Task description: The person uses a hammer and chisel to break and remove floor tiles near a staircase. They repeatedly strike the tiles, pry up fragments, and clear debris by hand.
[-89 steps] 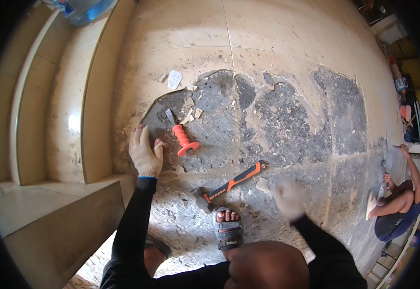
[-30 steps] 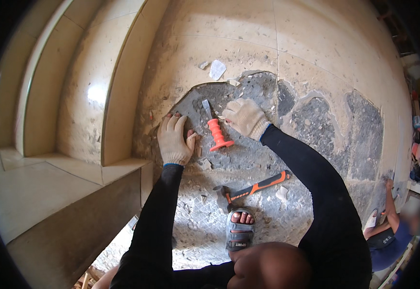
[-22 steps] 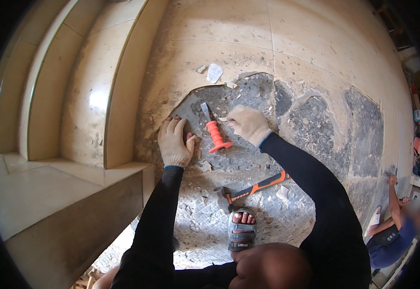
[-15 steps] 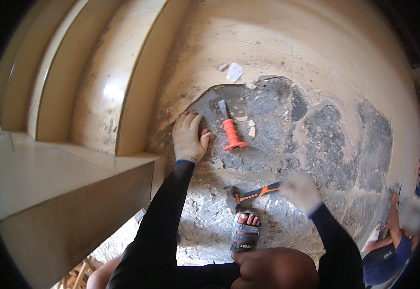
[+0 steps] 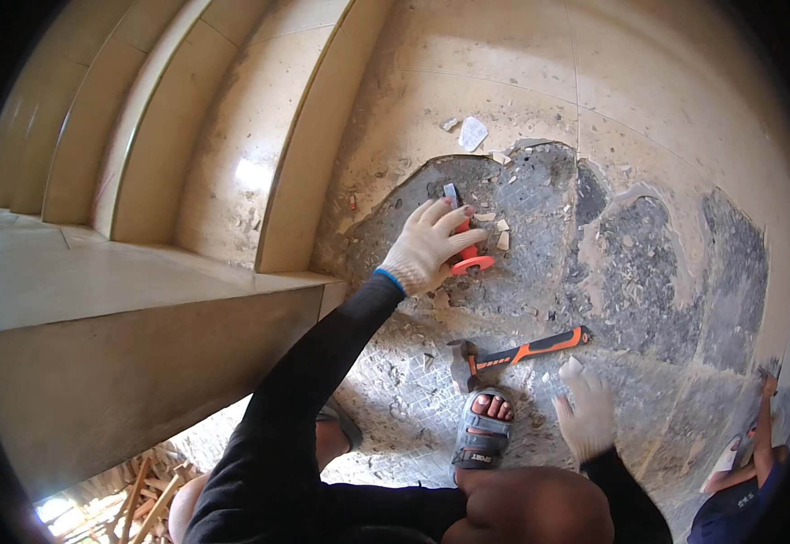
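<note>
The left hand [image 5: 429, 243] wears a pale cream knitted glove [image 5: 416, 251] edged in bright blue at the wrist band [image 5: 390, 281]; the right hand [image 5: 585, 415] wears a matching cream glove [image 5: 589, 433]; long, plain black sleeves [image 5: 291, 363] cover both arms; the right foot wears a grey, open-toed sandal [image 5: 483, 431] with broad straps and pale lettering on one; a dark sandal [image 5: 350, 428] shows partly on the left foot.
</note>
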The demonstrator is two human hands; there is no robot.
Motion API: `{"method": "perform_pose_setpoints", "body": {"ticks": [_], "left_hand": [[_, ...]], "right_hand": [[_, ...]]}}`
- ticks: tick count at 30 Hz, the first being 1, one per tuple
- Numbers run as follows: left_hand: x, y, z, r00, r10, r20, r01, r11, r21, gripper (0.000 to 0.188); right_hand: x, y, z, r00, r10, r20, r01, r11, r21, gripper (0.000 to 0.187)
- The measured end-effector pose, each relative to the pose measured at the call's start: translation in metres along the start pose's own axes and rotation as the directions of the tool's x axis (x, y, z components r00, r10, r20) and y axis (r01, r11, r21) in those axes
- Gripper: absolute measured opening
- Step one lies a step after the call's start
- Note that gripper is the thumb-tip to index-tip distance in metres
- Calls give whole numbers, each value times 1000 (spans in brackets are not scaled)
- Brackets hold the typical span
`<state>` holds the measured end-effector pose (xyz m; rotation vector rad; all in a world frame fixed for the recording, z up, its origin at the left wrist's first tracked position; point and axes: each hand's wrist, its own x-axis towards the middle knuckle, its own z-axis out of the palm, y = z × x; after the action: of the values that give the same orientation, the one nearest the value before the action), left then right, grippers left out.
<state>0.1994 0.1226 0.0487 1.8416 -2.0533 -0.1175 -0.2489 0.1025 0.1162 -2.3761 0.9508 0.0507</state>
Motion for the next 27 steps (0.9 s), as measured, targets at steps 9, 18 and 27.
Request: {"method": "perform_pose_setpoints", "body": {"ticks": [9, 18, 27], "left_hand": [[36, -5, -4, 963, 250, 100, -244, 967, -70, 41], [31, 10, -3, 977, -14, -211, -56, 946, -319, 49], [35, -25, -20, 994, -50, 102, 57, 996, -64, 35]], "right_hand": [[134, -45, 34, 853, -320, 413, 457, 839, -294, 25], [114, -41, 54, 916, -243, 318, 331, 908, -258, 23], [64, -82, 31, 846, 172, 504, -427, 785, 448, 25]]}}
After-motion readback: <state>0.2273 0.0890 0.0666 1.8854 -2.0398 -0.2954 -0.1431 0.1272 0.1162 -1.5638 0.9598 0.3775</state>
